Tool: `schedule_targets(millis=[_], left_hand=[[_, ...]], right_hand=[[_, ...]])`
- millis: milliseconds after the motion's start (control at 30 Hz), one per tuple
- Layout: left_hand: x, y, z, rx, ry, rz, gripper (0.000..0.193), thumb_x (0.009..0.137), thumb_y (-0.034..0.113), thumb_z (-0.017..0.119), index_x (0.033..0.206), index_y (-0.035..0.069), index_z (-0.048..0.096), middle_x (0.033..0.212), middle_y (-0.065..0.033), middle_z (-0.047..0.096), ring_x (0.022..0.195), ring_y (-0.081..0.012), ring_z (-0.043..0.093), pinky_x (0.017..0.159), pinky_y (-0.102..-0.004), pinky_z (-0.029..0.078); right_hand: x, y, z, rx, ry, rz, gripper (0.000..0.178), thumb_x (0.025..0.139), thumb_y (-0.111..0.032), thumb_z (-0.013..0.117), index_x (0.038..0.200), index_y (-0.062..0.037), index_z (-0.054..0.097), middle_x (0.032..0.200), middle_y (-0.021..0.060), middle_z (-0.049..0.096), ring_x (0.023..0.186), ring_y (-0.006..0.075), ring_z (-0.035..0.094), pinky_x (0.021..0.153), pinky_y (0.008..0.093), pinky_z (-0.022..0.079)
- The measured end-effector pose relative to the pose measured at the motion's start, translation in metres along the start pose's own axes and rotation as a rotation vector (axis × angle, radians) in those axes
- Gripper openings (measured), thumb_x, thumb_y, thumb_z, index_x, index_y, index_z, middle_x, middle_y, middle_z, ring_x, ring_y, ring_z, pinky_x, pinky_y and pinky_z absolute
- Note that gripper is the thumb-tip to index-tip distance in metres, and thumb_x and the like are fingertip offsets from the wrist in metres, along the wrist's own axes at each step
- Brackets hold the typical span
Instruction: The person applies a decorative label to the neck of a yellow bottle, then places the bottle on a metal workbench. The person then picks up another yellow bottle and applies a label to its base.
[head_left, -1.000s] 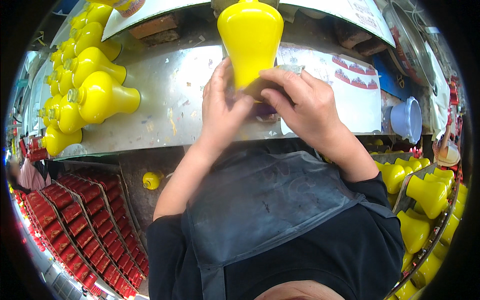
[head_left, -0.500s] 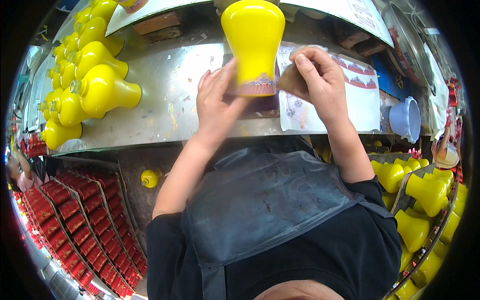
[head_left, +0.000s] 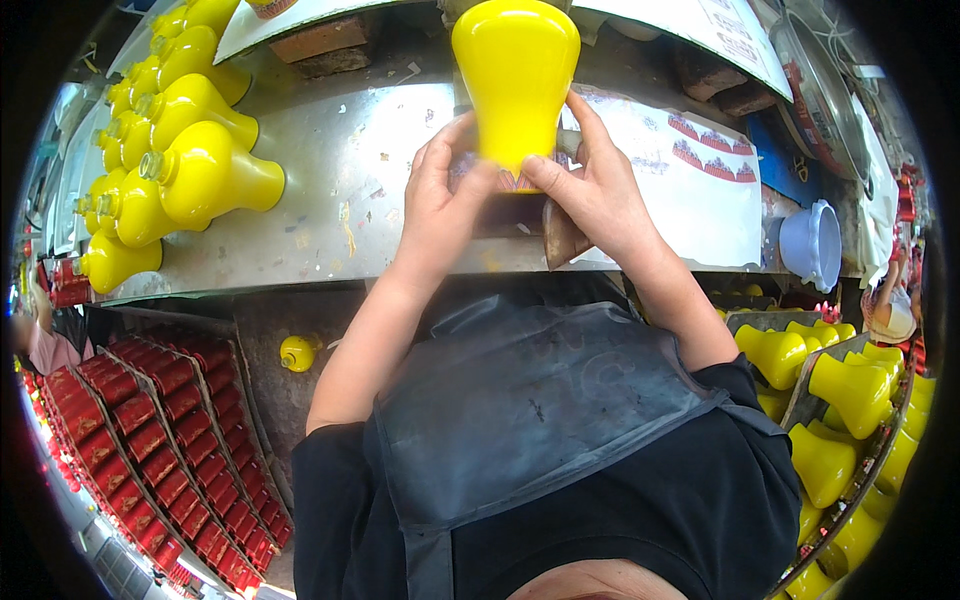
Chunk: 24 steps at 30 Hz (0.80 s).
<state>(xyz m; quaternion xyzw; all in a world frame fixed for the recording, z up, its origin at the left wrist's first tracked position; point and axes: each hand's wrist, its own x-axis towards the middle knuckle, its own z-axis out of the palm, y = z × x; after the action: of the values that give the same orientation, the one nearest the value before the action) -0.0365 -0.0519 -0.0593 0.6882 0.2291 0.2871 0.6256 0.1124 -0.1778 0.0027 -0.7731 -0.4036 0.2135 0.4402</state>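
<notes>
A glossy yellow bottle [head_left: 515, 85] stands at the middle of the workbench, its wide rounded part away from me. A patterned band in purple and pink wraps its near end, now mostly covered by my fingers. My left hand [head_left: 445, 195] grips that end from the left, thumb against the band. On the other side my right hand [head_left: 597, 190] wraps round it, thumb also pressed on the surface. Below the right palm juts a flat brown scraper-like piece [head_left: 563, 235], held in the same hand. Right of it lies a white sheet [head_left: 690, 220] with printed purple-and-red curved decals [head_left: 712, 160].
Several yellow bottles [head_left: 215, 180] lie along the bench's left side. A pale blue bucket [head_left: 812, 245] stands at the right end. Racks of red pieces [head_left: 160, 440] are lower left; yellow bottles [head_left: 850, 390] fill a rack lower right. Bricks [head_left: 320, 45] prop a white board at the back.
My right hand has come left from above the sheet onto the bottle's decorated end, bringing the brown piece with it. The left hand's thumb now presses on the band; the bottle shifted slightly right.
</notes>
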Motion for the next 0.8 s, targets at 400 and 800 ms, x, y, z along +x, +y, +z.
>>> schedule_targets(millis=[400,800], left_hand=[[-0.007,0.024,-0.008,-0.329,0.039,-0.166,0.039,0.101,0.009,0.064,0.139,0.003,0.059,0.114,-0.0022,0.065,0.102,-0.0098,0.064,0.091,-0.0256,0.052],[-0.014,0.041,-0.017,-0.493,0.144,-0.074,0.049,0.09,-0.011,0.071,0.136,0.003,0.062,0.11,-0.0038,0.067,0.101,-0.011,0.064,0.092,-0.0264,0.054]], right_hand=[[-0.002,0.007,0.005,0.211,-0.007,0.064,0.087,0.091,-0.034,0.071,0.159,0.002,0.032,0.117,0.0219,0.069,0.093,0.0214,0.068,0.084,0.0328,0.054],[-0.009,-0.025,-0.016,-0.035,0.076,-0.131,0.036,0.096,-0.016,0.07,0.129,-0.0015,0.067,0.078,0.0061,0.072,0.059,0.0091,0.065,0.057,0.0234,0.051]])
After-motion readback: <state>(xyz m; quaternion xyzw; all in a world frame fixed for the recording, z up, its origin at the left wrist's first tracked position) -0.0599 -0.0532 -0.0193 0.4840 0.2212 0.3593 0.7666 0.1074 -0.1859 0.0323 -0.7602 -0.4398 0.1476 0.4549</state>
